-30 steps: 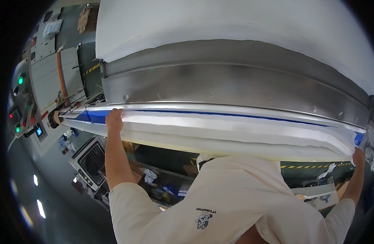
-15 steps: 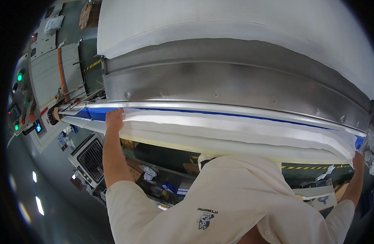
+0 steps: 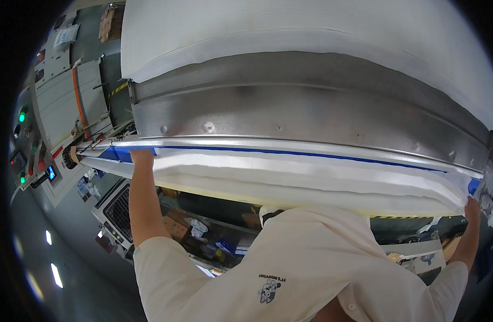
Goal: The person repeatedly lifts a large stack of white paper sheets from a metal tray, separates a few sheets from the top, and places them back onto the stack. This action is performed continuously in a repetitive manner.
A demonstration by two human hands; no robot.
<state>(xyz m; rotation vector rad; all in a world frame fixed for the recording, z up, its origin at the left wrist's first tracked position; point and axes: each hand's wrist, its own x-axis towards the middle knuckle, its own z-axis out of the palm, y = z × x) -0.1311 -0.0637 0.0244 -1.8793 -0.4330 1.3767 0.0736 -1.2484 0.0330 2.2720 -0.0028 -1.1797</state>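
Observation:
A long strip of white cloth [image 3: 310,172] lies stretched along a blue-surfaced bar in front of me, rumpled along its length. At its left end my left hand [image 3: 143,156] is closed on the cloth's edge, over the blue surface [image 3: 113,153]; its fingertips are mostly hidden. My right hand [image 3: 472,207] is far out to the right, with its fingers closed on the cloth's right end. Below the cloth runs a pale, rounded fabric-covered edge [image 3: 289,199].
A broad metal panel [image 3: 310,110] stands beyond the bar, with white fabric [image 3: 310,21] above it. Control buttons [image 3: 22,117] glow at the far left. Crumpled clear plastic [image 3: 490,198] hangs near my right hand. Boxes and packets [image 3: 203,236] sit below the bar.
My left hand has moved a little to the left, and the cloth's left end has shifted with it. My right hand has stayed nearly in place, still at the cloth's right end.

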